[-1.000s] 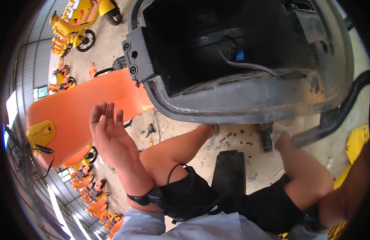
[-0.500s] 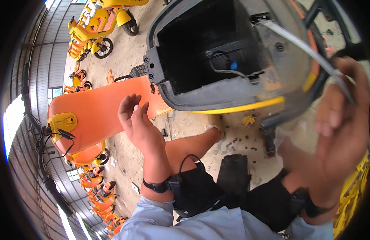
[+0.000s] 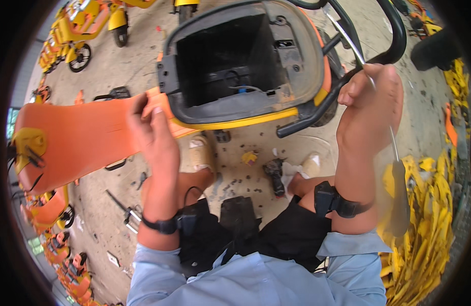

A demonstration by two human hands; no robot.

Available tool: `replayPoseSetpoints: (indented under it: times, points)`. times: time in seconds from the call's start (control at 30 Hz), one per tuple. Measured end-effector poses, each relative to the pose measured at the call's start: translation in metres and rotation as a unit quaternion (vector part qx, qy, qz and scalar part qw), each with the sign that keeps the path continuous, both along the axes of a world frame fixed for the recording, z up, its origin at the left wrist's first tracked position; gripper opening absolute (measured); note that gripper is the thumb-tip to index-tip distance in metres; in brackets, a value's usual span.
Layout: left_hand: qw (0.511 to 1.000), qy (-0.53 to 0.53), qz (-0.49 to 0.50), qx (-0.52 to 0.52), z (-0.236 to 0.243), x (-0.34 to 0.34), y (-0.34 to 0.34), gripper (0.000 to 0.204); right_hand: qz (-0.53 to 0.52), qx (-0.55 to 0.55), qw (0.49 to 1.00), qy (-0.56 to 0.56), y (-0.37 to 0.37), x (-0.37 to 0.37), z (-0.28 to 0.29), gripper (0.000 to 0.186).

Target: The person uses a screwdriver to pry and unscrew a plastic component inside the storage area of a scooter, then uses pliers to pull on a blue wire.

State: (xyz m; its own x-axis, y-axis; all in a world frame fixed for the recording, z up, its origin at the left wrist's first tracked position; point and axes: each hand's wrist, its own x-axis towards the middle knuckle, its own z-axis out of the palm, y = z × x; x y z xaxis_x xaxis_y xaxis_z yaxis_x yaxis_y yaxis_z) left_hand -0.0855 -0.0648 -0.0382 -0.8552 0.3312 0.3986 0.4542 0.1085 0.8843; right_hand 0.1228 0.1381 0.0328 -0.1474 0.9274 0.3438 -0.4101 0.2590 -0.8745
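My right hand (image 3: 370, 109) is closed round the thin metal shaft of a long screwdriver (image 3: 400, 196). Its dark handle hangs blurred below the wrist, and the bare shaft reaches up and left past the fingers, over a black tubular rail (image 3: 317, 120). My left hand (image 3: 154, 132) is empty, its fingers loosely curled and apart, over the orange body panel (image 3: 82, 135) of a scooter. Whether it touches the panel I cannot tell. Between both hands lies the scooter's open, black-lined compartment (image 3: 298, 76), with a cable and blue connector (image 3: 242, 91) inside.
Yellow plastic parts (image 3: 419, 239) are heaped at the right. A dark power drill (image 3: 274, 176) lies on the floor between my feet, near a yellow scrap (image 3: 249, 157). More yellow and orange scooters (image 3: 75, 30) stand along the left.
The screwdriver has moved away from the compartment's right edge, out to the right with my right hand. The view has shifted, showing both feet. My left hand stays empty.
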Motion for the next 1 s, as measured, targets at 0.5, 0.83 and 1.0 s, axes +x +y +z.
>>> replayPoseSetpoints:
  times: [0.5, 0.83, 1.0]
  points:
    - [0.984, 0.106, -0.118, -0.078, -0.002, 0.015, -0.034, 0.034, -0.110, -0.009, 0.985, -0.132, -0.021, 0.011, -0.018, 0.035]
    - [0.959, 0.256, -0.096, -0.078, 0.010, 0.010, 0.007, 0.022, 0.019, 0.083, 0.985, -0.149, -0.026, -0.032, -0.018, 0.028]
    - [0.993, -0.085, -0.036, 0.075, 0.003, -0.020, 0.006, 0.026, 0.098, 0.233, 0.948, -0.195, -0.053, -0.038, -0.019, 0.015]
